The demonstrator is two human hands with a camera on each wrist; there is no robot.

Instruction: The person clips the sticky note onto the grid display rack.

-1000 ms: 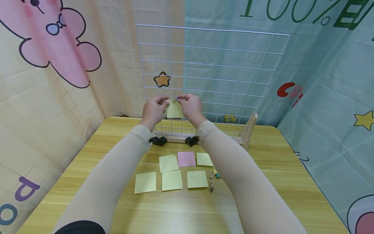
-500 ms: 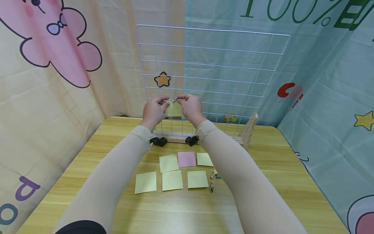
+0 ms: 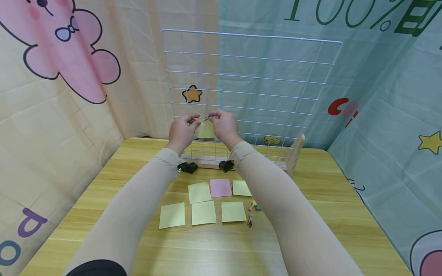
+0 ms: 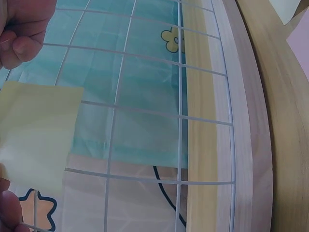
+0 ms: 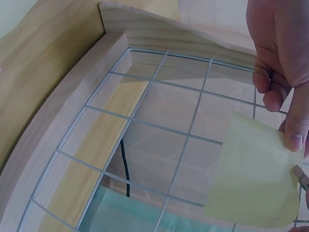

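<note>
My left hand [image 3: 182, 132] pinches a pale yellow sticky note [image 3: 205, 130] near its top left corner, in front of the lower left part of a white wire grid panel [image 3: 255, 79]. Close beside it, my right hand [image 3: 224, 126] pinches a small wooden clothespin [image 5: 301, 176] at the note's top edge. The note hangs flat against the wires in the left wrist view, its lower part free. Only the clothespin's tip shows in the right wrist view; the fingers on it are mostly out of frame there.
Several pale yellow notes [image 3: 203, 213] and a pink note [image 3: 220, 188] lie in two rows on the wooden table [image 3: 193, 253]. Small clothespins [image 3: 250, 220] lie to their right, partly behind my right sleeve. The grid stands in a wooden base [image 3: 293, 155] before printed curtains.
The note's lower part has shifted slightly left and back toward the grid. My right hand has edged a little left; the left hand stays in place.
</note>
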